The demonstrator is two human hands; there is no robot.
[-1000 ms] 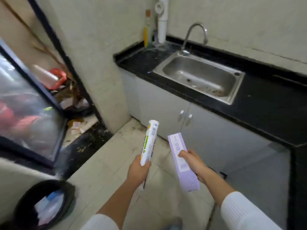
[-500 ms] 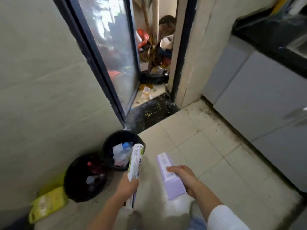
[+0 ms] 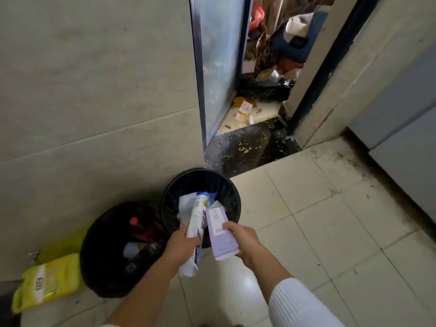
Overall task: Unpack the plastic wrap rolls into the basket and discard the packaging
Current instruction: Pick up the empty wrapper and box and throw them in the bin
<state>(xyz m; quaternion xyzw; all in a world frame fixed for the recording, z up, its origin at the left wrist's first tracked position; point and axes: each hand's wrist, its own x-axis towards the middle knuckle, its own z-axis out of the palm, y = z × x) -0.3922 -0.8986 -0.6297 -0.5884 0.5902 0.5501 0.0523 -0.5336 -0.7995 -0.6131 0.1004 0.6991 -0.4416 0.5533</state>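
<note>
My left hand [image 3: 181, 244] grips a long white package [image 3: 197, 223] with green and blue print, its far end pointing into a black mesh bin [image 3: 224, 187] on the floor. My right hand [image 3: 243, 241] holds a flat lilac box [image 3: 220, 232], whose far end also reaches over the near rim of that bin. White and clear rubbish lies inside the bin. No basket and no bare wrap rolls are in view.
A second black bin [image 3: 101, 263] with bottles stands left of the first, against the tiled wall. A yellow bag [image 3: 47, 282] lies at the far left. Behind is a glass door [image 3: 219, 67] and a cluttered doorway. Grey cabinet fronts [image 3: 405, 128] run along the right.
The view swung from the sink down to the floor bins. Both hands have carried the white package and the lilac box forward until their ends are over the right-hand bin.
</note>
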